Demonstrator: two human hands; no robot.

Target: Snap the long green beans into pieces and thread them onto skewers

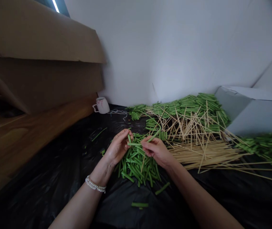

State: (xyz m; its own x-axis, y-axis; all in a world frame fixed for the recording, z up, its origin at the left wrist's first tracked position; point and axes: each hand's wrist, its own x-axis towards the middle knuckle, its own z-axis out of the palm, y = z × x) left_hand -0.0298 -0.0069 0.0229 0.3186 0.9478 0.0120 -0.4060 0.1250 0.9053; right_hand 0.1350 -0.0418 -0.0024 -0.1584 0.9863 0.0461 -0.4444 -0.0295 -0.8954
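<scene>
The left hand (pixel 117 147) reaches in from the lower left of the frame, the right hand (pixel 157 150) from the lower right, wrists bent inward, hands near each other at centre. The left fingers close on a short green piece (pixel 129 138); the right pinch a green stem (pixel 134 144) pointing left, above the green pile (pixel 136 168).
</scene>
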